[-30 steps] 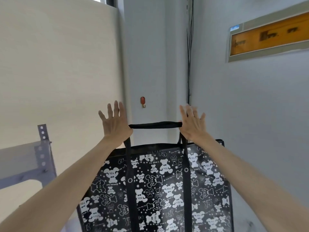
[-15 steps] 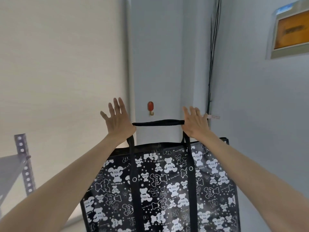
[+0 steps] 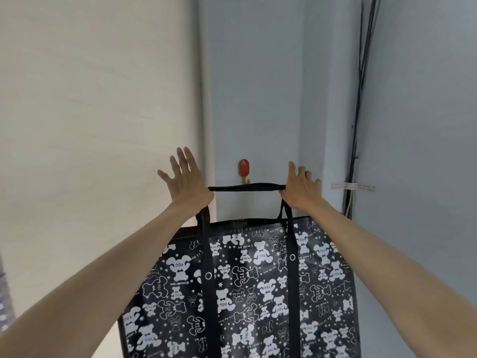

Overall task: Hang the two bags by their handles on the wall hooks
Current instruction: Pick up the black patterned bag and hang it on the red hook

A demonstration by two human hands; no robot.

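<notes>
A black tote bag [image 3: 258,293] printed with white bears hangs in front of me from its black handle [image 3: 246,188]. The handle is stretched flat between my two hands. My left hand [image 3: 187,180] holds its left end with the fingers spread upward. At the right end, my right hand [image 3: 300,187] does the same. A red wall hook [image 3: 243,167] with a small metal prong sits on the grey wall just above the handle's middle. The prong's tip meets the strap; whether it catches the strap I cannot tell. Only one bag and one hook are in view.
A beige panel [image 3: 90,112] fills the left side and meets the grey wall at a corner. Black cables [image 3: 360,112] run down the wall to the right, held by a strip of tape [image 3: 352,186]. A perforated metal upright [image 3: 4,306] shows at the lower left edge.
Both hands have carried the bag closer to the wall, bringing the handle up to the hook's prong. The view has swung, so the orange wall panel has left the frame.
</notes>
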